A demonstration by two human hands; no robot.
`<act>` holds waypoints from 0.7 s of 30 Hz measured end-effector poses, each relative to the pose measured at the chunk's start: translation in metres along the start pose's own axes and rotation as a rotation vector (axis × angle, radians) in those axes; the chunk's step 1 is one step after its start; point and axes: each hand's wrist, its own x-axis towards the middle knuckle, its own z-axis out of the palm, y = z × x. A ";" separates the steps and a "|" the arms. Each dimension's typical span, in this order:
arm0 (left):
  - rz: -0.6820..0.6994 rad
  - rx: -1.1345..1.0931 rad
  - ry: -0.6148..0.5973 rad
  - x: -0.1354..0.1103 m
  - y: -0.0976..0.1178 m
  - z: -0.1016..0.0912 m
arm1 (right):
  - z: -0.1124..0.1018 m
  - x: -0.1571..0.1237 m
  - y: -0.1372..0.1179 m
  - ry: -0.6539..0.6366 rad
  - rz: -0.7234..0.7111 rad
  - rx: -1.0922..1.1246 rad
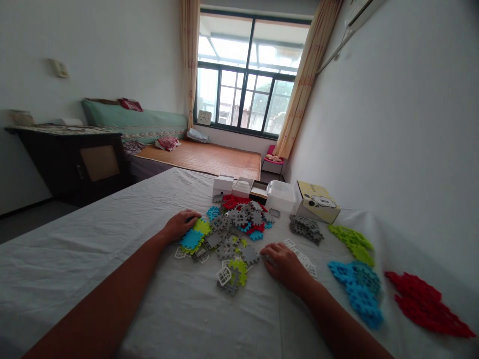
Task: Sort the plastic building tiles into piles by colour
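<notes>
A mixed heap of interlocking plastic building tiles [220,224] in grey, red, blue and yellow-green lies on the white cloth. At its left edge rests my left hand [181,225], palm down, fingers stretched out beside a yellow-green tile [202,227] and a blue tile [191,240]. Right of the heap, my right hand [282,263] lies low on the cloth with its fingers apart, tips close to a grey tile [250,253]. White lattice pieces [305,259] are partly behind that hand. Another white lattice piece [223,275] lies on the near side of the heap.
Separate piles stand at the right: grey [306,229], yellow-green [352,243], blue [357,289] and red [426,304]. Behind the heap are small boxes [223,185], a clear plastic container [280,195] and a yellow cartoon box [318,202]. A bed [217,157] lies beyond the table.
</notes>
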 end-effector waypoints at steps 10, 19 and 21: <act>0.017 -0.008 -0.004 0.001 -0.004 0.002 | -0.007 0.001 0.007 0.034 0.089 -0.116; 0.003 -0.003 -0.003 0.001 -0.004 0.002 | -0.018 -0.006 0.017 0.185 0.082 -0.100; 0.003 -0.011 -0.002 0.001 -0.005 0.002 | -0.010 -0.001 0.002 0.168 -0.013 -0.009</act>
